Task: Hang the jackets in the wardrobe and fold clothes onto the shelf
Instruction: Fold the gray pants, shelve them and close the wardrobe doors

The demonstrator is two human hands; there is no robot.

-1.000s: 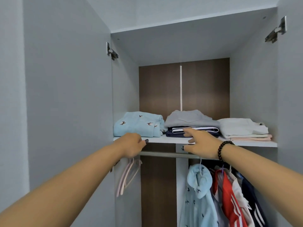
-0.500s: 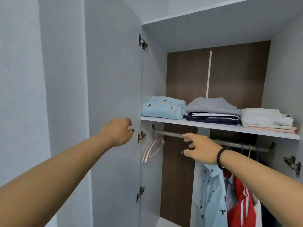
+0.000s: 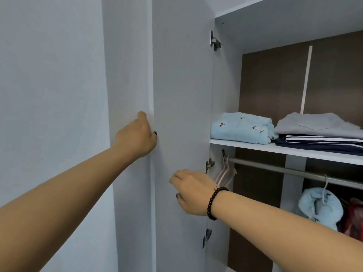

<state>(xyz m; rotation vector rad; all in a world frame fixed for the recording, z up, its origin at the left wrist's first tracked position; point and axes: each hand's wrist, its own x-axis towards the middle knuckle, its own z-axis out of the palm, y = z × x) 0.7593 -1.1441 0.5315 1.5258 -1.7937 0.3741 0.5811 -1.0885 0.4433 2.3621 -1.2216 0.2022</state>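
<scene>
The open wardrobe door point(image 3: 182, 85) fills the middle of the view. My left hand point(image 3: 135, 138) grips the door's free edge, thumb up on the outer side and fingertips on the inner face. My right hand point(image 3: 191, 190), with a dark bead bracelet at the wrist, hovers in front of the door's inner face; its fingers are loosely curled and hold nothing. On the white shelf point(image 3: 245, 147) lie a folded light blue garment point(image 3: 241, 127) and a grey one point(image 3: 314, 124) stacked on a navy striped one point(image 3: 314, 143). A light blue jacket point(image 3: 320, 209) and a red one point(image 3: 353, 218) hang from the rail point(image 3: 275, 168).
Empty pink hangers point(image 3: 224, 173) hang at the rail's left end, close to the door hinges point(image 3: 210, 165). A grey wall point(image 3: 49, 95) stands to the left of the door.
My view has swung left. My left hand moved from the shelf's front to the door's edge and took hold of it. My right hand left the folded stack and came down beside the door.
</scene>
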